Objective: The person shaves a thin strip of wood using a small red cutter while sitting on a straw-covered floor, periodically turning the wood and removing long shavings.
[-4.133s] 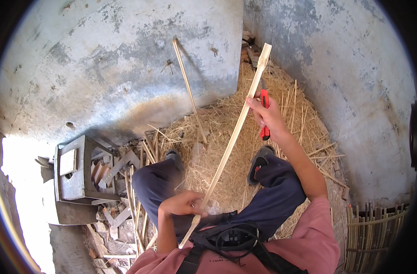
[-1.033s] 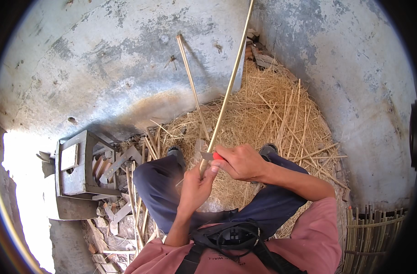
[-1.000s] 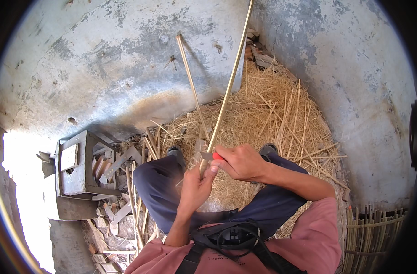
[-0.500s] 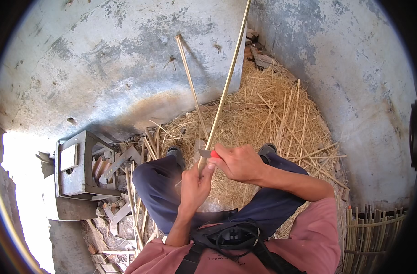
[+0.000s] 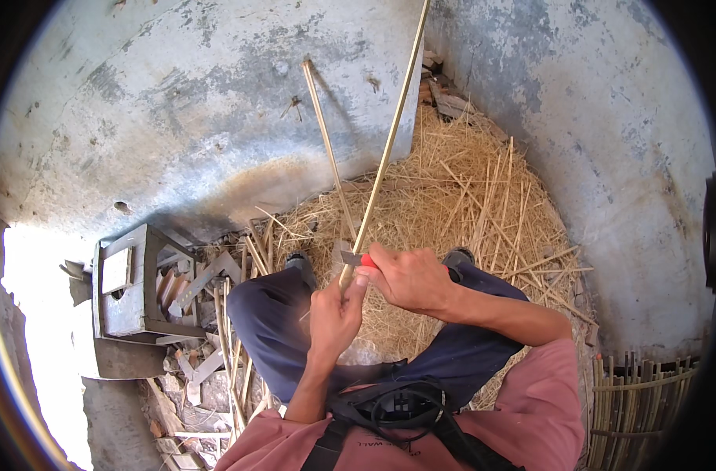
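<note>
A long, thin bamboo strip (image 5: 386,153) slants up and away from my hands, past the top of the view. My left hand (image 5: 333,320) is closed round its near end, thumb laid along it. In my right hand (image 5: 413,281), the fingers wrap the red handle of a small knife (image 5: 350,257). Its short grey blade lies across the strip, touching it just beyond my left thumb. Both hands are close together between my knees; the rest of the handle is hidden in my right fist.
Straw-like shavings and loose strips (image 5: 491,196) cover the floor ahead. Another stick (image 5: 324,129) leans on the plastered wall. At left lie a worn wooden frame (image 5: 146,290) and scattered scraps (image 5: 209,365). A slatted bamboo panel (image 5: 640,408) stands at lower right.
The knife and my right hand have shifted very slightly up along the strip, away from me. My left hand stays in nearly the same place.
</note>
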Motion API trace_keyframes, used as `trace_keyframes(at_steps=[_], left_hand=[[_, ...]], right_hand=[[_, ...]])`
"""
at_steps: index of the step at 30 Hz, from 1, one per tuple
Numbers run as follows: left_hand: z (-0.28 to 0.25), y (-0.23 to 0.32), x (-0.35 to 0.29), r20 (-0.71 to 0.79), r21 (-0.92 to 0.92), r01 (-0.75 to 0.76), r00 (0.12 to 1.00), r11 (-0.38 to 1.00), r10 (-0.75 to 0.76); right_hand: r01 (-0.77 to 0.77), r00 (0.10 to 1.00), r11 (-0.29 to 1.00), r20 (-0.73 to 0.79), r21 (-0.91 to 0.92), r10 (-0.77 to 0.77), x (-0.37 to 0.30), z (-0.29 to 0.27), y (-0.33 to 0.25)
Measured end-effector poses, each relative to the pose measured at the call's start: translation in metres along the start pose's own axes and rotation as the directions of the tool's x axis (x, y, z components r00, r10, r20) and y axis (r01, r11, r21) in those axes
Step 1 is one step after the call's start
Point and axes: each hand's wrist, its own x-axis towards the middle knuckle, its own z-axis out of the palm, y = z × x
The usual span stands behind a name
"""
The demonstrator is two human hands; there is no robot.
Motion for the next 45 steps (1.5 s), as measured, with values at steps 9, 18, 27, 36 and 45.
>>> trace_keyframes(at_steps=[9, 18, 27, 36, 45], left_hand=[[0.002, -0.005, 0.003, -0.029, 0.022, 0.025, 0.999, 0.999, -0.025], [0.003, -0.009, 0.004, -0.059, 0.079, 0.055, 0.997, 0.995, -0.050], [0.001, -0.007, 0.002, -0.020, 0.118, 0.081, 0.997, 0.990, -0.080], [-0.004, -0.018, -0.028, 0.091, 0.146, 0.147, 0.983, 0.978, -0.161], [-0.020, -0.052, -0.030, 0.271, 0.012, 0.218, 0.939, 0.976, -0.213]], right_hand=[[-0.008, 1.000, 0.999, 0.022, -0.037, 0.009, 0.004, 0.002, 0.003], [-0.012, 1.000, 0.999, 0.010, -0.037, 0.012, 0.007, 0.000, 0.003], [-0.118, 0.993, 0.990, -0.030, -0.083, 0.116, 0.016, -0.008, 0.019], [-0.181, 0.968, 0.983, -0.181, -0.022, 0.174, 0.034, -0.036, 0.092], [-0.101, 0.994, 0.992, -0.028, 0.070, 0.103, 0.029, -0.040, 0.104]])
